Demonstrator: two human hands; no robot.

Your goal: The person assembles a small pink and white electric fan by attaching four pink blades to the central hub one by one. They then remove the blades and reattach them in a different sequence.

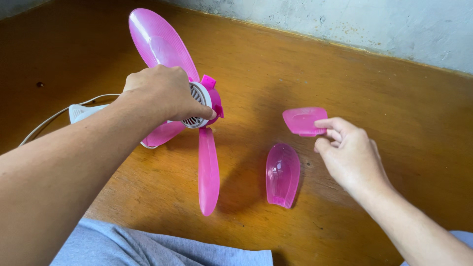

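Closest to me, past the grey cloth (162,249) over my lap, one fitted pink blade (209,172) hangs down from the fan toward the wooden floor (374,98), its tip low enough that I judge a dip of my arm could knock it and lever it out of the hub. Just right of it a loose pink blade (283,174) lies flat on the boards, near my right wrist, where a careless sweep could send it sliding. My right hand (351,155) has thumb and fingers closed on the edge of another loose blade (304,121), a thin pinch at one end; I think it could pivot or drop if I swing it quickly. My left hand (165,93) is wrapped tight around the white motor housing (196,106), holding the fan off the floor, with the pink hub (213,96) facing right. The white cord (59,114) trails left behind my arm, and a snag there could jerk the fan. Farthest off, the top blade (160,42) points toward the pale wall (394,24).
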